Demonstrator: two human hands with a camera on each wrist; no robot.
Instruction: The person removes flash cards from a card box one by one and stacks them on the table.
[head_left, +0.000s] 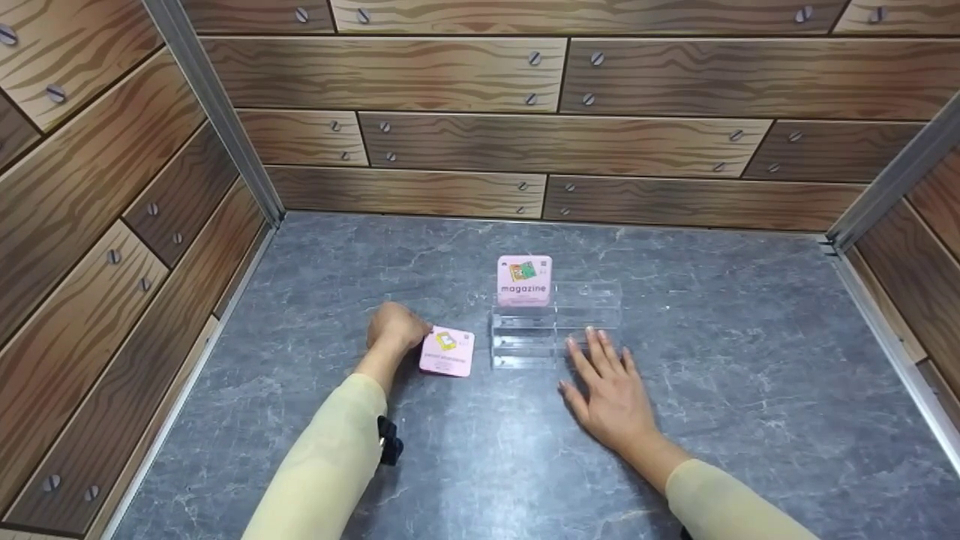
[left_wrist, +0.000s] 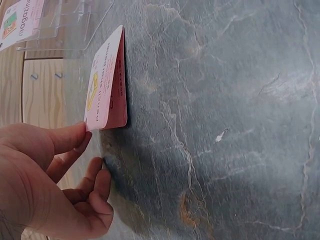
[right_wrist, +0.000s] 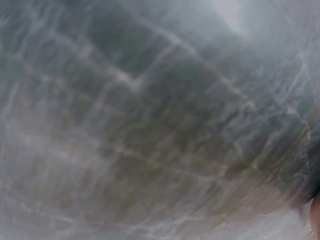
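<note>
My left hand (head_left: 396, 327) pinches the corner of a pink card (head_left: 448, 351) between thumb and index finger. In the left wrist view this card (left_wrist: 103, 82), printed "pencil sharpener", is tilted up off another pink card (left_wrist: 119, 102) lying on the table. Right of it stands a clear stepped plastic stand (head_left: 523, 321); a pink "magazine" card (head_left: 524, 281) sits upright in its back left part. With fingers straight and spread, my right hand (head_left: 616, 401) rests at the stand's front right. Only a sliver of finger (right_wrist: 315, 217) shows in the right wrist view.
The grey marbled tabletop (head_left: 720, 360) is bounded by wood-patterned walls (head_left: 450, 142) at the back, left and right. Metal strips (head_left: 225, 112) run along the corners and side edges.
</note>
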